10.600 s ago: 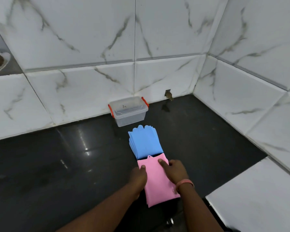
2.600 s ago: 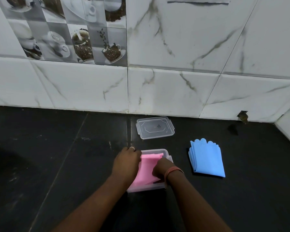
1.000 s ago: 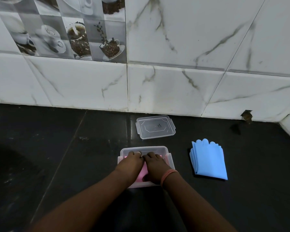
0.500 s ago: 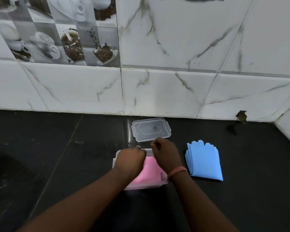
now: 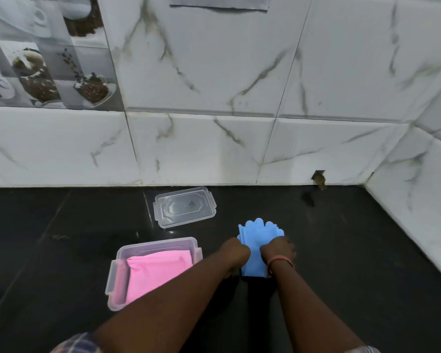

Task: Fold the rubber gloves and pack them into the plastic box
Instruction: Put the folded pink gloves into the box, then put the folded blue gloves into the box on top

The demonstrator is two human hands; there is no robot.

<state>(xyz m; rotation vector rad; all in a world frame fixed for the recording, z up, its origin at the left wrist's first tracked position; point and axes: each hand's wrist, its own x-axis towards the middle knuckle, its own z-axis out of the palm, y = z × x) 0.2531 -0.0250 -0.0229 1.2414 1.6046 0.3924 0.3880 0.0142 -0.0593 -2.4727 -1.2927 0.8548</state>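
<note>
The clear plastic box sits open on the black counter with the folded pink gloves lying inside it. Right of the box lie the folded blue gloves, their scalloped fingertips pointing at the wall. My left hand grips the blue gloves' left edge and my right hand, with a pink band on the wrist, grips their right edge. My forearms hide the near end of the blue gloves and the box's right front corner.
The box's clear lid lies flat near the wall, behind the box. White marble tiles close off the back and the right side. A small brown stub sticks out at the wall's base. The black counter stretches left.
Both hands left the box, where they had pressed the pink gloves down, and moved right onto the blue gloves. The view shifted right.
</note>
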